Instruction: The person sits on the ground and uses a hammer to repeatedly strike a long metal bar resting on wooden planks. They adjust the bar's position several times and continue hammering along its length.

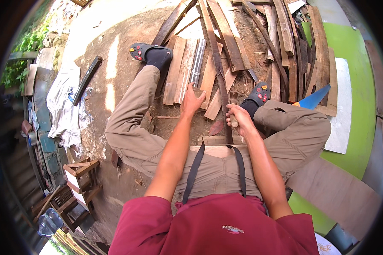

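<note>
I sit on the ground with my legs spread, among wooden planks. My left hand (192, 101) rests on the end of a short wooden plank (208, 78), fingers curled over it. My right hand (238, 119) is closed around a pale wooden handle (234, 122) beside a long dark thin wood strip (219, 72) that runs from my lap away toward the plank pile. What tool the handle belongs to is hidden by the hand.
A heap of planks (281, 38) lies ahead and to the right. A blue-bladed saw (315, 100) lies by my right knee. Green and white boards (349, 85) lie at the right. White cloth (64, 102) and small wooden stools (78, 178) are at the left.
</note>
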The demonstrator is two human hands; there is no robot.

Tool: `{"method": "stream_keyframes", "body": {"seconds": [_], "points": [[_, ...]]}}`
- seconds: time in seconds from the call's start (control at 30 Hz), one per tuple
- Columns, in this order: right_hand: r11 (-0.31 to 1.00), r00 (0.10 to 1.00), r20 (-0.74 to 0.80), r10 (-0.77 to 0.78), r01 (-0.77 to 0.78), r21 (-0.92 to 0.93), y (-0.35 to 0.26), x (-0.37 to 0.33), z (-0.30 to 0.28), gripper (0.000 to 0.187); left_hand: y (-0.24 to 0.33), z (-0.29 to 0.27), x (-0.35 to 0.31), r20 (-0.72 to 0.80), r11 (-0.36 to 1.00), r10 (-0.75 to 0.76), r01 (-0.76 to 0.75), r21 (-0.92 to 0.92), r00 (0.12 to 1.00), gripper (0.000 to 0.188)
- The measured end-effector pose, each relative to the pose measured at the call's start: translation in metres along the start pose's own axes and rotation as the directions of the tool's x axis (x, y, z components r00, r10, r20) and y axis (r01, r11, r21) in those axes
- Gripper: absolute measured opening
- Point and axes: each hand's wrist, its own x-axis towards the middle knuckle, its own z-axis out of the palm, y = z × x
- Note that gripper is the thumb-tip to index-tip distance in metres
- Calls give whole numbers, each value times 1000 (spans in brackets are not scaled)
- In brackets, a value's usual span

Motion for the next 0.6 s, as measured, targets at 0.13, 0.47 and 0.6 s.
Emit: {"method": "stream_keyframes", "body": {"seconds": [0.13,0.47,0.6], "points": [[996,993,75,-88,89,-7,-2,0,5,31,-5,14,4,142,992,19,-1,-129,990,74],[960,948,149,-280,280,23,10,10,0,44,-7,49,-3,-142,969,175,-144,203,974,68],[868,916,-24,-401,371,-330,9,20,1,38,-2,40,2,-134,990,110,-97,100,985,56]]}}
